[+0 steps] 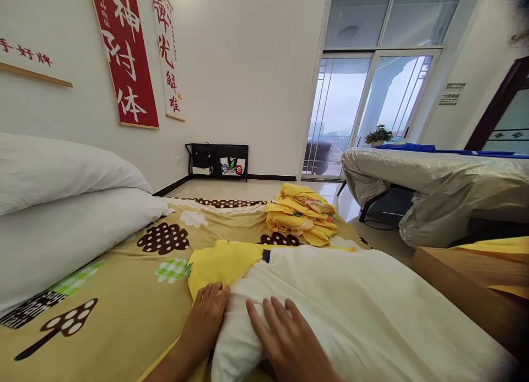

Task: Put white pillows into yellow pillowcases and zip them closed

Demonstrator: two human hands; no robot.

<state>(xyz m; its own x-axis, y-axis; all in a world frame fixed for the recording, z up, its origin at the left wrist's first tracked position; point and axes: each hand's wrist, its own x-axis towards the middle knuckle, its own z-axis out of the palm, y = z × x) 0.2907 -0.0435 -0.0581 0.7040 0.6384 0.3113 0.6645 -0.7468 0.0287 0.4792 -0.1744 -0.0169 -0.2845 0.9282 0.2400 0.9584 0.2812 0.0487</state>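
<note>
In the head view, a broad, white, soft-looking cloth piece with a padded look lies just under and ahead of the right hand and stretches well off to the right of its fingers. It should handle as light and limp, giving under a press rather than slipping or breaking. The surest hold would probably be its near left edge, between the two hands, pinched through all the layers; a grip in the broad middle would likely only bunch it.

The right hand's fingers are spread apart and lie over the white cloth without clamping it. The left hand is at the cloth's left edge, its fingers close together and bent; whether they pinch the fabric I cannot tell.

The white surface is matte, with soft creases fanning out beside the right fingertips. A small dark-blue tab sits at its far edge, beyond the fingers. Bright yellow, thin-looking fabric shows just past the left fingertips, against the white edge. Farther ahead of both hands is a crumpled pile of yellow printed cloth, on a tan patterned bedspread.
</note>
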